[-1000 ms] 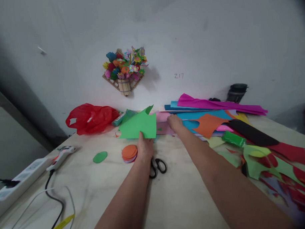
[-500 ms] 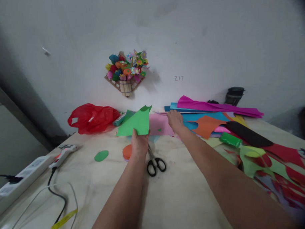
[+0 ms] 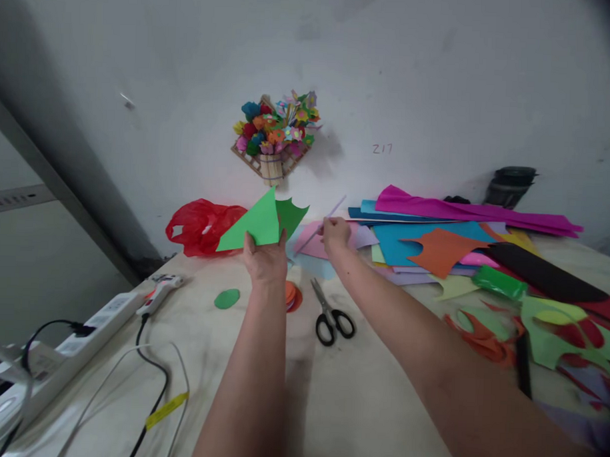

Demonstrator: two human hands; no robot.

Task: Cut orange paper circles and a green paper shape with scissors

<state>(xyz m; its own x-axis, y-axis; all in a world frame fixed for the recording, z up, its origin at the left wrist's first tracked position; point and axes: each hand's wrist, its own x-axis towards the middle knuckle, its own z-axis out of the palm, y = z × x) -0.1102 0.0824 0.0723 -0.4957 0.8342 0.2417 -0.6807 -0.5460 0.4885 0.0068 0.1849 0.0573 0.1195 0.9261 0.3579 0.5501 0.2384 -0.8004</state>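
Observation:
My left hand point(image 3: 266, 259) grips a folded sheet of green paper point(image 3: 255, 227) by its lower edge, thumb in front; its right side has a scalloped cut edge. My right hand point(image 3: 335, 235) pinches a thin pale purple stick point(image 3: 337, 207), slanted up to the right, above a pink sheet point(image 3: 314, 245). Whether the stick is a pen or a pencil I cannot tell. On the table below lie scissors point(image 3: 327, 312) with black handles, blades slightly apart. Orange paper circles point(image 3: 293, 296) are partly hidden by my left wrist, and a green paper oval point(image 3: 227, 298) lies to the left.
A red plastic bag point(image 3: 205, 228) sits at the back left. Coloured sheets point(image 3: 409, 239) and paper scraps point(image 3: 491, 335) cover the right side. A power strip point(image 3: 101, 321) with cables lines the left edge. A flower decoration point(image 3: 275, 134) hangs on the wall.
My right hand has picked up the thin pale purple stick and lifted it. My left hand has tilted the green paper, so its folded right flap now shows. The camera view has turned left.

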